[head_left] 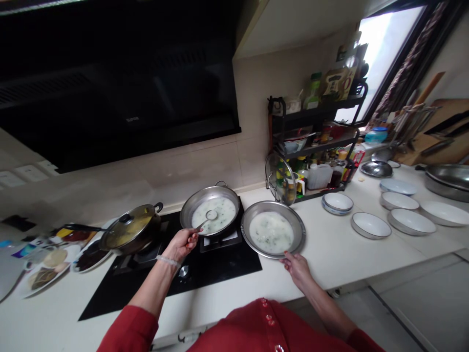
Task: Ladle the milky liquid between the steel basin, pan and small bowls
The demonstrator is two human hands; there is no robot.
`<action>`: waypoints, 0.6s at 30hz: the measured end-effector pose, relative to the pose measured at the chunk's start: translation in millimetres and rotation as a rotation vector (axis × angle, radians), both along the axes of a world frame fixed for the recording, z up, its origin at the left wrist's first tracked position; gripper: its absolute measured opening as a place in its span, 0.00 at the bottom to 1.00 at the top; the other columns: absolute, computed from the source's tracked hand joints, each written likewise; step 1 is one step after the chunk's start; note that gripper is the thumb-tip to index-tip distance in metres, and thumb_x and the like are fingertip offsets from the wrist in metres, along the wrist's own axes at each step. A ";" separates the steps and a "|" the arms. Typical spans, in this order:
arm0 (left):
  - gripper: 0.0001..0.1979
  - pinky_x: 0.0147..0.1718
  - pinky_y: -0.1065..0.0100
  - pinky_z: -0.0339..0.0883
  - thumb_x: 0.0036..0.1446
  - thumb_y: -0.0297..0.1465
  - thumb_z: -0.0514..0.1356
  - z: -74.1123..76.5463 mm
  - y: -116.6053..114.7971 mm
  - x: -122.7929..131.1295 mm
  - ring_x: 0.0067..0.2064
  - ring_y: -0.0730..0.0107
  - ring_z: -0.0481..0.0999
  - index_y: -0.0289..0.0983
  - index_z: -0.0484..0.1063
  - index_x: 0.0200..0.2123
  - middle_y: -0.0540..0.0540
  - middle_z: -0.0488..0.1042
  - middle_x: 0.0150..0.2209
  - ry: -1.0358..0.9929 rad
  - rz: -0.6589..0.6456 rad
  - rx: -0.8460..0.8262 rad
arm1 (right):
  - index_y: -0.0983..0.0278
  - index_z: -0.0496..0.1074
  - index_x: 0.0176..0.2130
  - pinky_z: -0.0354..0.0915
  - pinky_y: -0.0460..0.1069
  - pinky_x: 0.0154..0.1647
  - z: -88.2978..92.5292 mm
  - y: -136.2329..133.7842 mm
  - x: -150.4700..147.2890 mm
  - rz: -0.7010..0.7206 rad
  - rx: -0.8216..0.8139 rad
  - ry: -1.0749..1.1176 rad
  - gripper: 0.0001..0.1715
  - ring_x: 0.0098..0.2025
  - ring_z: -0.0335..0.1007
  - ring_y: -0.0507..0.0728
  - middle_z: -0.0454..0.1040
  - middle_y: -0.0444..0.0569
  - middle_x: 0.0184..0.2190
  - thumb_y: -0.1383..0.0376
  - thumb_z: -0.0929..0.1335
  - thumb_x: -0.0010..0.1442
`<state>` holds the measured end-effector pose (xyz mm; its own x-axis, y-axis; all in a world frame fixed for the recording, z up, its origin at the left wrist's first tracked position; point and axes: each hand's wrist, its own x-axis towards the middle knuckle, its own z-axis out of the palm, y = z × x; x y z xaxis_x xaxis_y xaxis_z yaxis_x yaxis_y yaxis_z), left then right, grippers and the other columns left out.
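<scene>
My left hand [184, 244] is closed round the handle of a metal ladle [211, 215]. The ladle's bowl sits in the white soup with green bits [224, 211] inside a steel wok [187, 209] on the right burner. My right hand [296, 266] grips the near rim of a wide steel basin [299, 243]. More of the same white soup with green pieces [271, 232] fills this basin, which stands on the counter just right of the stove, close beside the wok.
A lidded pot [128, 232] with yellowish contents occupies the left burner. Plates of food [47, 276] stand farther left. Several white bowls [371, 226] are spread over the counter at right. Behind the basin, a glass lid [281, 178] leans against the black spice rack [315, 110].
</scene>
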<state>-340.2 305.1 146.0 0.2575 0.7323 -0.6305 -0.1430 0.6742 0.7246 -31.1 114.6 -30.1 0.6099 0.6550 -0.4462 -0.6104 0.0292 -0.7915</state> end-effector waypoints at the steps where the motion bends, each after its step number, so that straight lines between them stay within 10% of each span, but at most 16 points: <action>1: 0.08 0.07 0.85 0.39 0.58 0.19 0.47 1.3 -1.0 -0.8 0.11 0.87 0.50 0.30 0.65 0.32 0.57 0.55 0.16 -0.012 0.004 -0.007 | 0.60 0.55 0.21 0.55 0.44 0.16 -0.1 0.0 0.1 0.001 -0.001 -0.001 0.26 0.21 0.70 0.53 0.69 0.40 0.15 0.62 0.76 0.32; 18: 0.05 0.08 0.84 0.40 0.55 0.20 0.52 37.7 -43.9 20.1 0.12 0.87 0.48 0.30 0.66 0.35 0.56 0.57 0.17 -0.108 -0.174 0.011 | 0.60 0.56 0.22 0.55 0.43 0.16 -0.1 1.4 0.2 -0.001 -0.012 0.002 0.25 0.20 0.70 0.53 0.69 0.39 0.15 0.62 0.76 0.31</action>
<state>-320.2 261.2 183.8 0.4464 0.6776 -0.5844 -0.1021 0.6874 0.7191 -30.8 116.0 -30.2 0.6092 0.6493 -0.4553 -0.6124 0.0204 -0.7903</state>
